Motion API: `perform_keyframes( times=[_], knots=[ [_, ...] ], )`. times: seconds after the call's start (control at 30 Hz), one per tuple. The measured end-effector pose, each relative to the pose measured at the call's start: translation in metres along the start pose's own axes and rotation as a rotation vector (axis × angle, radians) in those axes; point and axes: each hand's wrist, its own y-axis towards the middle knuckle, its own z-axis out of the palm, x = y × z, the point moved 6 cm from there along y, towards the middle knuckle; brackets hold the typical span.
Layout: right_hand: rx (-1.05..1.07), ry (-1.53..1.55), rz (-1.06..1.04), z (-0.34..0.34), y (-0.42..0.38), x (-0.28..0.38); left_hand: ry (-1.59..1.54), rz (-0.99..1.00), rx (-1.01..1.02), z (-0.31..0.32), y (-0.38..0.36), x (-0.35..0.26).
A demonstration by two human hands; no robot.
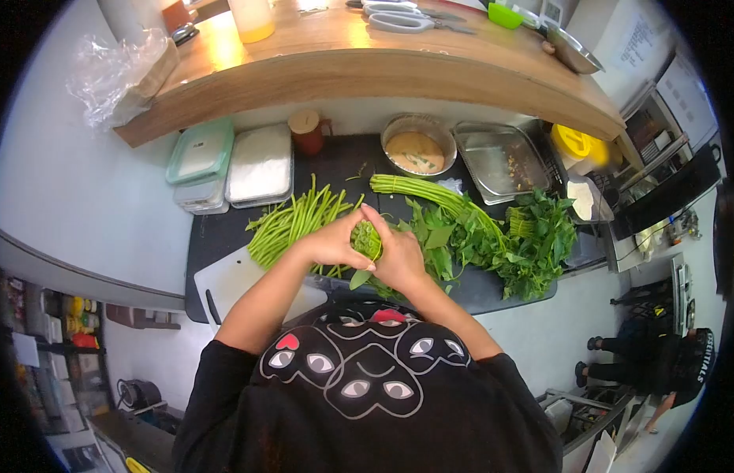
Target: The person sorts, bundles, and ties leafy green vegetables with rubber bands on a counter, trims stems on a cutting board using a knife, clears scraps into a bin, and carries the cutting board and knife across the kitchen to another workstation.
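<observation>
Both my hands meet around a small green bundle (366, 240), whose cut stem ends face the camera. My left hand (335, 240) curls round its left side, and my right hand (398, 254) wraps its right side; the fingertips and thumbs nearly touch. Just left of my left hand lies a loose pile of long green stems (292, 225), partly over a white cutting board (241, 277). To the right of my right hand are leafy greens (540, 244) and a bunch of long stems (430, 189).
Behind the greens stand a round foil bowl (414, 150), a clear rectangular tray (501, 162), a reddish mug (307, 132) and lidded containers (259, 164). A wooden shelf (367, 71) overhangs the black counter (347, 150). Another person (659, 364) is at the far right.
</observation>
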Motion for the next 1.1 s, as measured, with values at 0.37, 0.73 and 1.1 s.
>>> perform_keyframes(
  times=[0.37,0.73,1.1],
  knots=[
    [-0.211,0.851,0.145,0.002,0.031,-0.069,0.033,0.072,0.118,-0.009,-0.021,-0.051],
    [-0.512,0.942,0.074,-0.017,0.04,-0.048,-1.245,0.433,-0.457,-0.013,0.0,-0.061],
    [-0.482,-0.373,-0.124,-0.021,0.026,-0.01,-0.786,-0.097,-0.486,0.007,0.02,0.001]
  ],
)
